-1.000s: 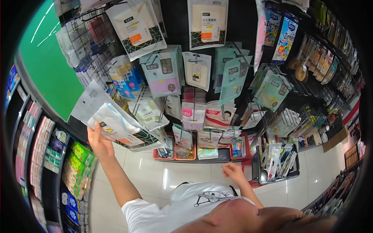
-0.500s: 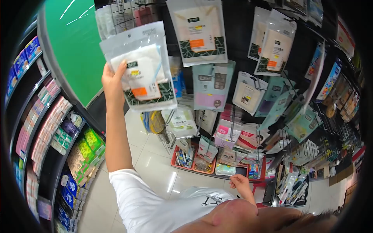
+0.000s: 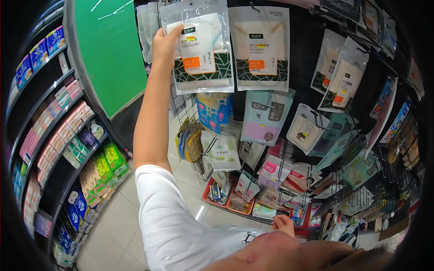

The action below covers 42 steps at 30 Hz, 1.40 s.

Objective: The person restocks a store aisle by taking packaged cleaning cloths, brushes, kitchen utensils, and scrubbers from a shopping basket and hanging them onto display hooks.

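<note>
My left hand (image 3: 164,45), arm stretched up, grips the left edge of a clear-and-green pack of white cloths (image 3: 198,49), thumb on its front. The pack is upright beside a similar hanging pack (image 3: 261,49) with a large 3 on its label. Whether its top sits on a hook cannot be seen. Below it hang a blue-and-yellow pack (image 3: 214,110) and a white-and-green pack (image 3: 221,153). Low in front of my body, my right hand (image 3: 284,224) has its fingers curled closed, with nothing visible in them.
Shelves of tissue packs (image 3: 68,131) curve along the left, beside a green panel (image 3: 106,54). Hooks with several more packs (image 3: 347,86) project from the dark rack on the right. Orange bins (image 3: 242,204) stand low in front, above the tiled floor (image 3: 115,226).
My left hand has raised the pack of cloths up and to the right, bringing it alongside the hanging pack. My right hand stays low, shifted slightly in view.
</note>
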Each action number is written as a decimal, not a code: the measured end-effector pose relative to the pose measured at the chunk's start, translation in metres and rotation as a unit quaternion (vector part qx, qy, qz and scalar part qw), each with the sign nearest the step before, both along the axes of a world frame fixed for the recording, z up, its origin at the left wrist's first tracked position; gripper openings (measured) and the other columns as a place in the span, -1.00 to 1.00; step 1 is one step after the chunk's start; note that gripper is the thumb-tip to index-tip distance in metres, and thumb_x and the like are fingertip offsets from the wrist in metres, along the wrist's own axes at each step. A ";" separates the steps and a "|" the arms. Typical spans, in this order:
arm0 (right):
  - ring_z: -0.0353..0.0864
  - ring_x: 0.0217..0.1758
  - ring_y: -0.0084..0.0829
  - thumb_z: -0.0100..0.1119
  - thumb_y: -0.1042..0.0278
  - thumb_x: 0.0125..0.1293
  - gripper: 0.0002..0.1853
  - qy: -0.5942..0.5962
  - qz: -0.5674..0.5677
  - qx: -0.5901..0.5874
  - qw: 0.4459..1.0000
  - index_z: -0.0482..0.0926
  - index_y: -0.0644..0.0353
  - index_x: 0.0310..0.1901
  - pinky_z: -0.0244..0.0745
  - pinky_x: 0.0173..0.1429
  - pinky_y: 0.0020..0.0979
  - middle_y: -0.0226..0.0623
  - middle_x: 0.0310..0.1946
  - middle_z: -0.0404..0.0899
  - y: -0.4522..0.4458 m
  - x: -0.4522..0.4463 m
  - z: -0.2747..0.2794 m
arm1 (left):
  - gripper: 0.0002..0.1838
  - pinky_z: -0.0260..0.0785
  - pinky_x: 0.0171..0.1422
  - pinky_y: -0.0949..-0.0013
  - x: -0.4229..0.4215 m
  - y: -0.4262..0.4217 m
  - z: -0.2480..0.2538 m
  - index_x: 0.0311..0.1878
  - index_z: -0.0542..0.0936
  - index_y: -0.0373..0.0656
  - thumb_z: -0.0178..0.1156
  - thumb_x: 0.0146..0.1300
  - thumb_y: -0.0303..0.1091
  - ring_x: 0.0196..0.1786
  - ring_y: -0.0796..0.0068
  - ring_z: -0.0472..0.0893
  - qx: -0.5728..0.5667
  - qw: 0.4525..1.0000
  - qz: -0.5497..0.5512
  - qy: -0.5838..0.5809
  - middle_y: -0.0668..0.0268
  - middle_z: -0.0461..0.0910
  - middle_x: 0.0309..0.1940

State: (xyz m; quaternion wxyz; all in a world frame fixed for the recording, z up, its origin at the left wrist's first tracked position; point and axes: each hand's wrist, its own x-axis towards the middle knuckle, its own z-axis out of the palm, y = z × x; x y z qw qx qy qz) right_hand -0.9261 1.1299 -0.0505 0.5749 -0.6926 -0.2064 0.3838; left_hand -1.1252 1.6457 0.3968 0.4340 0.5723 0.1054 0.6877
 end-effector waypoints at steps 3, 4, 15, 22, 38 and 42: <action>0.58 -0.53 -0.58 0.13 0.48 0.38 -0.89 0.002 -0.005 0.001 1.000 0.61 0.29 -0.15 0.46 -0.44 -0.55 -0.29 -0.45 0.65 -0.003 0.001 -0.005 | -0.66 0.47 -0.06 0.32 0.001 0.020 0.001 -0.05 0.56 -0.32 0.36 0.19 -0.33 -0.15 0.41 0.63 -0.009 1.000 0.008 -0.006 0.19 0.66 -0.18; 0.58 -0.53 -0.58 0.13 0.48 0.38 -0.89 0.004 -0.003 -0.002 1.000 0.61 0.29 -0.15 0.46 -0.44 -0.55 -0.29 -0.45 0.65 -0.005 0.000 -0.005 | -0.66 0.46 -0.05 0.31 0.002 0.021 0.000 -0.05 0.56 -0.32 0.36 0.18 -0.33 -0.14 0.40 0.63 -0.005 1.000 0.018 -0.008 0.18 0.66 -0.18; 0.57 -0.53 -0.59 0.11 0.48 0.38 -0.88 -0.021 0.012 0.006 1.000 0.62 0.27 -0.15 0.46 -0.44 -0.56 -0.32 -0.45 0.64 -0.001 -0.006 0.000 | -0.63 0.52 -0.12 0.24 0.003 0.041 0.017 -0.04 0.59 -0.29 0.39 0.14 -0.30 -0.19 0.36 0.64 -0.036 0.997 0.033 0.052 0.20 0.65 -0.19; 0.56 -0.53 -0.59 0.11 0.48 0.38 -0.88 -0.005 0.025 0.002 1.000 0.62 0.28 -0.15 0.45 -0.44 -0.57 -0.32 -0.45 0.64 -0.004 -0.005 -0.013 | -0.61 0.52 -0.20 0.26 0.003 0.029 0.021 -0.12 0.62 -0.30 0.43 0.13 -0.19 -0.25 0.39 0.64 -0.056 0.996 0.039 0.060 0.21 0.66 -0.25; 0.58 -0.52 -0.59 0.13 0.46 0.38 -0.89 -0.017 0.005 -0.006 1.000 0.62 0.27 -0.18 0.48 -0.44 -0.55 -0.33 -0.47 0.63 -0.009 -0.019 -0.014 | -0.56 0.47 -0.33 0.36 0.005 0.064 0.036 -0.17 0.66 -0.39 0.49 0.07 -0.18 -0.42 0.48 0.63 -0.068 0.991 0.082 0.079 0.20 0.69 -0.34; 0.58 -0.52 -0.60 0.13 0.45 0.38 -0.89 -0.009 0.005 -0.023 1.000 0.61 0.26 -0.18 0.48 -0.43 -0.55 -0.35 -0.47 0.63 -0.006 -0.024 -0.012 | -0.53 0.47 -0.35 0.33 0.005 0.058 0.035 -0.14 0.65 -0.39 0.49 0.05 -0.17 -0.43 0.47 0.63 -0.048 0.990 0.100 0.082 0.18 0.69 -0.33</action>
